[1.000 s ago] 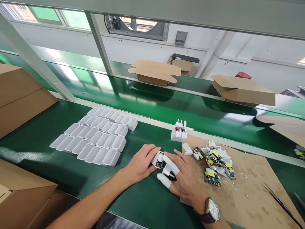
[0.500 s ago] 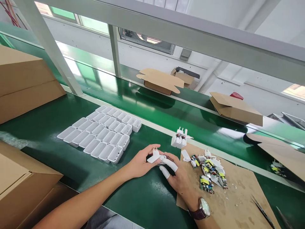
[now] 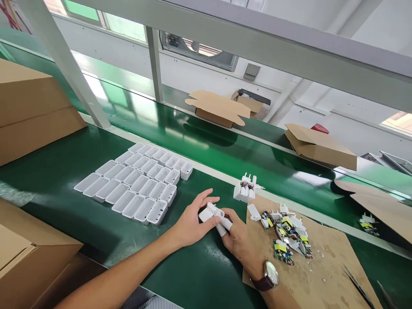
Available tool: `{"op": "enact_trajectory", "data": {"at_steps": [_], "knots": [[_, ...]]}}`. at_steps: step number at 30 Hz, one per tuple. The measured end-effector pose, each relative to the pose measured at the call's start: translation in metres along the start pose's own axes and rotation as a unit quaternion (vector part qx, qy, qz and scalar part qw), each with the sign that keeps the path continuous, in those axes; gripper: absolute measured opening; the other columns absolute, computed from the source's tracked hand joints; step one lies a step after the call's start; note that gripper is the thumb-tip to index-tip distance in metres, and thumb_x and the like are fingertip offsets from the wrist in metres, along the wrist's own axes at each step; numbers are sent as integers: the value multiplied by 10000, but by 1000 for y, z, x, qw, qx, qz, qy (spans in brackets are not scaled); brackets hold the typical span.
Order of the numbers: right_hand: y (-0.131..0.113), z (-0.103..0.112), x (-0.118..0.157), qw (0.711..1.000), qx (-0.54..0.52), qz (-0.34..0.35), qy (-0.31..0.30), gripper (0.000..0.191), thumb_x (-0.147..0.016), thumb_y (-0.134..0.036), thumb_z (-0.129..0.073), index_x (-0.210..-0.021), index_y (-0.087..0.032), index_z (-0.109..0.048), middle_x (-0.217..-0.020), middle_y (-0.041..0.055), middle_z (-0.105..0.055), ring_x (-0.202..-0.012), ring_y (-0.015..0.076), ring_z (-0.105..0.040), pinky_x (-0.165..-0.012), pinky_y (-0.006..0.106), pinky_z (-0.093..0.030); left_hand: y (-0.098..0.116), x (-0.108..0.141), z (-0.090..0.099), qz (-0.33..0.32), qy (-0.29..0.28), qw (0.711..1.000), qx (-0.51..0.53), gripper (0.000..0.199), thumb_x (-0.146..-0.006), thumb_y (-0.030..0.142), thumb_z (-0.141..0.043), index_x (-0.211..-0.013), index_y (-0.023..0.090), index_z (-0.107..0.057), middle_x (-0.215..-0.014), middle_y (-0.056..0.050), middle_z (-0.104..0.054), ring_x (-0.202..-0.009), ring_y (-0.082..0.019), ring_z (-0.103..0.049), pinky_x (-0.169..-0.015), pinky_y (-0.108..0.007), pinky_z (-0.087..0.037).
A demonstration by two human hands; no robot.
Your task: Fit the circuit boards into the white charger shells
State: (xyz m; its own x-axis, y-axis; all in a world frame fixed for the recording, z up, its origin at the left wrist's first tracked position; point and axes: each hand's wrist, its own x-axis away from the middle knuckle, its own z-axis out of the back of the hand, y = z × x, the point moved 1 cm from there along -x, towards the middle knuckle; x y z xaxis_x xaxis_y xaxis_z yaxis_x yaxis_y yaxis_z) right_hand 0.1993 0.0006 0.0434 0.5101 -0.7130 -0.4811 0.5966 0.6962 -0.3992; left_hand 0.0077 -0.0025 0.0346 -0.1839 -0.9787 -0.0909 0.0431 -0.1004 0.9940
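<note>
A white plastic plug cover sits between my two hands above the green bench. My left hand pinches it with the thumb across its near side, the other fingers raised behind. White finger cots cover the thumb and a finger of my right hand, which grips the right end of the piece. Fingers hide part of it, and its pins do not show clearly. Rows of open white cases lie left of my hands. Beyond my right hand, a few white cases stand with plugs and wires sticking out.
A pile of circuit boards and plug parts lies on a cardboard sheet. Tweezers rest at its right. Cardboard boxes flank the left side. A green conveyor belt runs behind, under a metal frame.
The plug cover has turned in my hands, so its two pins no longer stand up in view. My right fingers have closed in around it, and my left fingers have lifted and spread.
</note>
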Motion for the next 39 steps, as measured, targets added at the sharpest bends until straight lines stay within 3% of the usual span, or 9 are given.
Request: {"op": "enact_trajectory", "data": {"at_steps": [4,8,11,15,21,28,35,39], "knots": [[2,-4,7,1000,-22,5,-3,453,-950,-53,-484,-1345,-265,-553,-1184,98,-680,-976,231,-730,-792,359,-672,2,2,0,0,2,1000,-26,752,-871,357,-753,-1512,284,-367,-1413,-132,-642,-1238,-255,-660,-1053,-465,-551],[3,0,11,1000,-21,-10,-7,484,-930,-42,-498,-1367,-246,-540,-1190,113,-682,-989,239,-728,-821,373,-672,1,5,-1,-59,8,996,-63,760,-875,314,-751,-1523,296,-353,-1396,-113,-636,-1243,-247,-642,-1094,-472,-525],[6,-4,15,999,-15,-21,-27,455,-950,-61,-497,-1363,-243,-557,-1192,118,-690,-956,238,-733,-784,362,-672,-2,5,-3,-88,36,990,-100,629,-925,236,-650,-1495,292,-389,-1221,-73,-672,-1169,-224,-670,-1056,-452,-548],[6,-9,17,999,-1,-39,-8,422,-1001,-140,-513,-1410,-241,-524,-1187,107,-706,-942,233,-747,-809,359,-674,-6,3,-5,-97,50,986,-123,581,-930,177,-580,-1469,291,-397,-1075,-37,-639,-1140,-220,-683,-984,-414,-581],[5,-6,15,999,-18,-26,-5,398,-1016,-150,-497,-1406,-231,-514,-1158,102,-694,-941,225,-734,-808,350,-668,-6,1,-5,-108,45,983,-139,558,-922,162,-567,-1443,292,-415,-1065,-37,-632,-1099,-210,-693,-907,-371,-605],[7,-7,13,999,-27,-22,-34,370,-1004,-120,-482,-1354,-214,-554,-1151,115,-662,-972,242,-709,-831,396,-662,-8,-1,-5,-112,43,982,-144,549,-905,166,-573,-1426,270,-433,-1068,-38,-637,-1095,-204,-684,-979,-408,-585],[8,-8,15,998,-60,-19,11,368,-1011,-155,-537,-1371,-226,-564,-1303,136,-638,-1118,241,-704,-941,394,-641,-9,-2,-1,-99,37,982,-156,554,-918,197,-590,-1439,273,-419,-1125,-53,-646,-1084,-210,-685,-995,-446,-585],[11,-13,13,984,-151,-67,71,386,-1034,-157,-482,-1400,-259,-552,-1243,104,-701,-1052,221,-740,-827,347,-673,-10,1,-3,-140,29,977,-156,797,-829,318,-793,-1497,284,-360,-1316,-104,-578,-1197,-268,-640,-1040,-506,-568]]}}
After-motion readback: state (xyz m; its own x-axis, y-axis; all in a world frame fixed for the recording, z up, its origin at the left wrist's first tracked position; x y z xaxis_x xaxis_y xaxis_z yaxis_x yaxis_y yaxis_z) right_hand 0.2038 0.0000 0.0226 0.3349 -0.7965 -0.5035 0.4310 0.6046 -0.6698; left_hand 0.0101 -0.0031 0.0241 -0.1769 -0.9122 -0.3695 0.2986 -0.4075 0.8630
